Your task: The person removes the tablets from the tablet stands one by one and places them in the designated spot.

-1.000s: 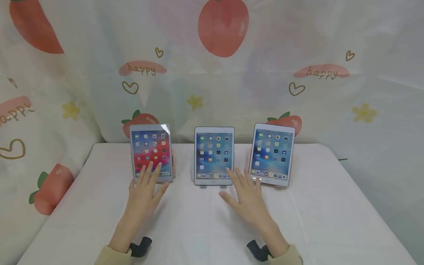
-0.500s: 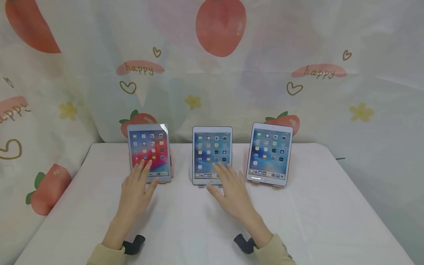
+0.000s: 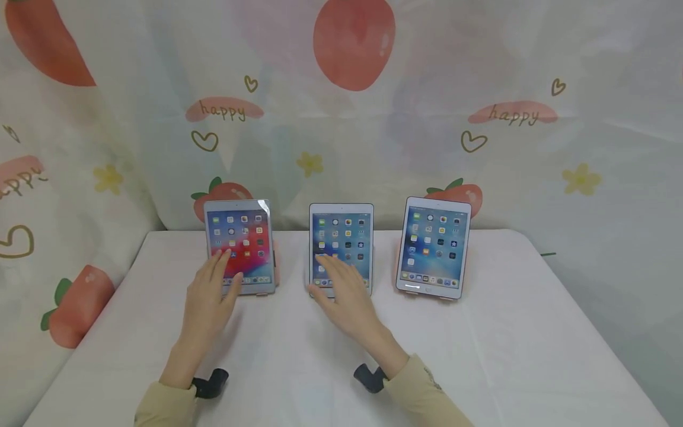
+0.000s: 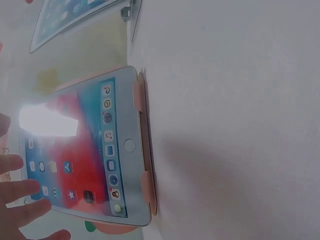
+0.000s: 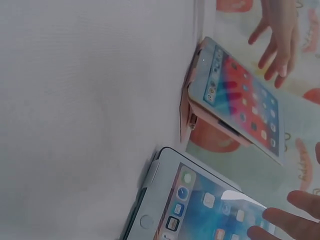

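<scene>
Three small tablets lean upright on stands in a row: a left tablet (image 3: 245,222) with a red and blue screen, a middle tablet (image 3: 347,228) and a right tablet (image 3: 434,237), both with blue screens. My left hand (image 3: 204,305), fingers spread, is in front of the left tablet's lower left part. In the right wrist view a gap shows between that hand (image 5: 281,37) and the screen. Before the middle tablet's lower half is my right hand (image 3: 349,299), fingers extended; whether its fingertips touch the glass I cannot tell. Neither hand holds anything.
A white-covered table (image 3: 480,356) carries the tablets. Pinkish stand lips (image 4: 140,95) support the left tablet's lower edge. Behind the table hangs a curtain (image 3: 405,148) printed with fruit and hearts. Black curved pieces (image 3: 212,384) stick out at both sleeves.
My right hand has moved left, from between the middle and right tablets to in front of the middle one. The left hand has shifted a little left. The tablets stay in place.
</scene>
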Demonstrator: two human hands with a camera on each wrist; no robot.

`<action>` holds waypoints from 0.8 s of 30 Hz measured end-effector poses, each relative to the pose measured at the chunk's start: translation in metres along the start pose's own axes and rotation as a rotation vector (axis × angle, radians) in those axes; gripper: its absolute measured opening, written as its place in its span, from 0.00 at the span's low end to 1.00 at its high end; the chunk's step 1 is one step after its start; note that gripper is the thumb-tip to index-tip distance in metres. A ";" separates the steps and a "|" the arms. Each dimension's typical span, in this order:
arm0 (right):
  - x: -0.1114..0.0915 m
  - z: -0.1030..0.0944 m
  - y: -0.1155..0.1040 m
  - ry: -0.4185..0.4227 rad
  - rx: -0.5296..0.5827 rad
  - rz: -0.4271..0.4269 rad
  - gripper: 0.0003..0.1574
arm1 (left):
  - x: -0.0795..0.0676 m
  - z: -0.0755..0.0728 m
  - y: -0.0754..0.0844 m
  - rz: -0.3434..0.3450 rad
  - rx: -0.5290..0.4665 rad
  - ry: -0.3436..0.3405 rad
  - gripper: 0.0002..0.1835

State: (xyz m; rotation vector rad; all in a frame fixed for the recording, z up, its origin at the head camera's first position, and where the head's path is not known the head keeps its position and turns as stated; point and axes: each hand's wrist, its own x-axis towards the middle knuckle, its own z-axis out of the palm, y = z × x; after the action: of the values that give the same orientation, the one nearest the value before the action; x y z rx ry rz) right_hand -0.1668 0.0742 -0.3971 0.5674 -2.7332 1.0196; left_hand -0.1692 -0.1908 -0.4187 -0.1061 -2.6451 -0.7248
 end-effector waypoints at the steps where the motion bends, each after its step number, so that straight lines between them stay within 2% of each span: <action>1: 0.002 0.001 -0.001 -0.001 0.018 0.000 0.37 | 0.002 0.000 -0.001 0.004 -0.007 0.013 0.34; 15: 0.042 0.011 -0.011 -0.027 0.063 0.020 0.34 | 0.023 0.000 -0.013 0.025 -0.010 0.099 0.30; 20: 0.060 0.016 -0.015 -0.052 0.118 0.052 0.33 | 0.031 -0.001 -0.017 0.005 -0.012 0.118 0.30; 24: 0.073 0.020 -0.021 -0.065 0.179 0.026 0.32 | 0.036 -0.005 -0.022 -0.034 -0.014 0.115 0.30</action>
State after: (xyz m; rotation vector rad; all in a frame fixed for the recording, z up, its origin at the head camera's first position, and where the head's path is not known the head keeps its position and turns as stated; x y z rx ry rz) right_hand -0.2254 0.0250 -0.3785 0.6037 -2.7289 1.2839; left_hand -0.2045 -0.2136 -0.4111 -0.0226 -2.5388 -0.7374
